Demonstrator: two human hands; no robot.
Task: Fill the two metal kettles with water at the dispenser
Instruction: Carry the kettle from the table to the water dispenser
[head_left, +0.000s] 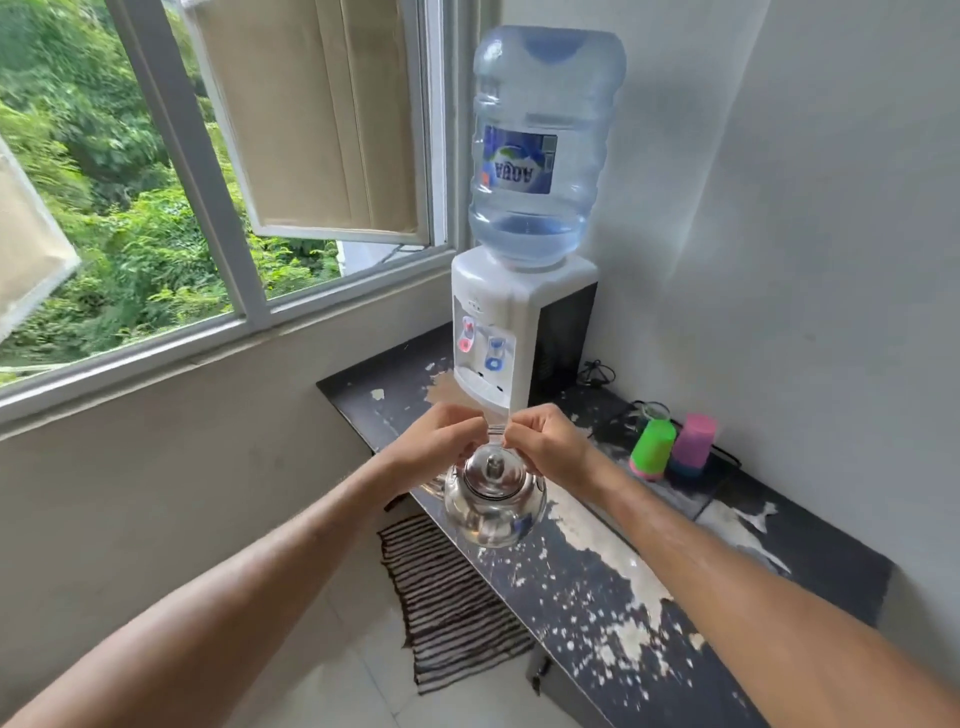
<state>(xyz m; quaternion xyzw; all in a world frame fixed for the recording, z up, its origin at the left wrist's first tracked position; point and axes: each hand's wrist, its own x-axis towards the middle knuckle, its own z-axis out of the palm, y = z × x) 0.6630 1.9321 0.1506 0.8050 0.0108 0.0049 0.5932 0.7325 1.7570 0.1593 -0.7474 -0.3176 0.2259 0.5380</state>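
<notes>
A shiny metal kettle with its lid on hangs in the air over the front edge of the dark worn counter. My left hand and my right hand are both closed on its thin wire handle from either side. The white water dispenser stands just beyond the hands, with a red tap and a blue tap above a small drip tray. A large blue water bottle sits upside down on top, holding little water. Only one kettle is in view.
A green cup and a pink cup stand upside down on the counter at the right, by the wall. A cable lies behind the dispenser. A striped mat covers the floor below. An open window is to the left.
</notes>
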